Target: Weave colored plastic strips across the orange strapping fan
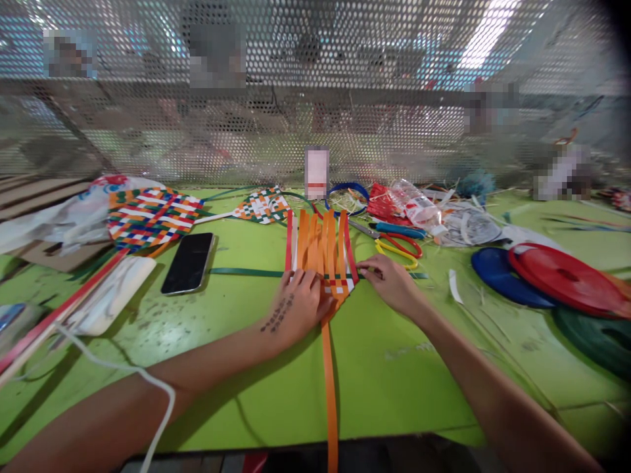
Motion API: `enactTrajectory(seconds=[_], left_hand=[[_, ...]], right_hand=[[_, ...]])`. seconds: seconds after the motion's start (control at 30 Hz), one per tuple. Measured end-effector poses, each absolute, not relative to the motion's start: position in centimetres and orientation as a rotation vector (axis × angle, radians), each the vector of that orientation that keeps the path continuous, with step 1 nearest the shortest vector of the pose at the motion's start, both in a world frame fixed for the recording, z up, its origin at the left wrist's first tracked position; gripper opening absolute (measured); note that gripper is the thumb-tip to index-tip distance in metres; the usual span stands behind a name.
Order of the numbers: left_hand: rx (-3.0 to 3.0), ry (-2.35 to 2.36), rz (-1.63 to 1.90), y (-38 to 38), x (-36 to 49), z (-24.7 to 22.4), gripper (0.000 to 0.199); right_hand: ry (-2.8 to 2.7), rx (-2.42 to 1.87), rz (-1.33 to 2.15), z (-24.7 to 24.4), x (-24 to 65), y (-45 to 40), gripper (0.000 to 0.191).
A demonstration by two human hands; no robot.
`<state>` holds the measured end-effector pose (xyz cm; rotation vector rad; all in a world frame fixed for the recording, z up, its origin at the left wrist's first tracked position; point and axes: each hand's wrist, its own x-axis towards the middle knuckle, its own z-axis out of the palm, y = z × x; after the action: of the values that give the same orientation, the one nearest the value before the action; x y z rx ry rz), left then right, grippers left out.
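Note:
A partly woven piece (340, 286) of orange, white, red and green flat strips lies on the green table, with its loose orange strips (314, 243) fanned out away from me. My left hand (300, 299) rests on the woven part's left side, fingers spread over it and pressing down. A dark green strip (246, 271) runs crosswise, passing under my left fingers and out past the right edge. At that right edge, my right hand (389, 279) pinches the green strip between thumb and fingertips. One long orange strip (329, 387) hangs from the weave toward me, over the table edge.
Finished woven fans (152, 217) and a black phone (188, 263) lie left. Scissors (394, 249), a blue-handled tool (400, 230) and a plastic bottle (417, 205) are right of the strips. Coils of red strip (562, 279) lie far right. A perforated metal screen (276, 131) stands behind.

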<state>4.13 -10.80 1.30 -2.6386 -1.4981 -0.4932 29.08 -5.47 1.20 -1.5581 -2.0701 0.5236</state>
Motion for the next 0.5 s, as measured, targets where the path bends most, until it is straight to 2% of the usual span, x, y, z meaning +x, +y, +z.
enactTrajectory(seconds=[0.5], left_hand=[[-2.630,-1.484,-0.485,-10.79,4.12,1.19,0.044]], right_hand=[[-2.076,-1.571,0.465,1.37,29.07,-5.67,0.023]])
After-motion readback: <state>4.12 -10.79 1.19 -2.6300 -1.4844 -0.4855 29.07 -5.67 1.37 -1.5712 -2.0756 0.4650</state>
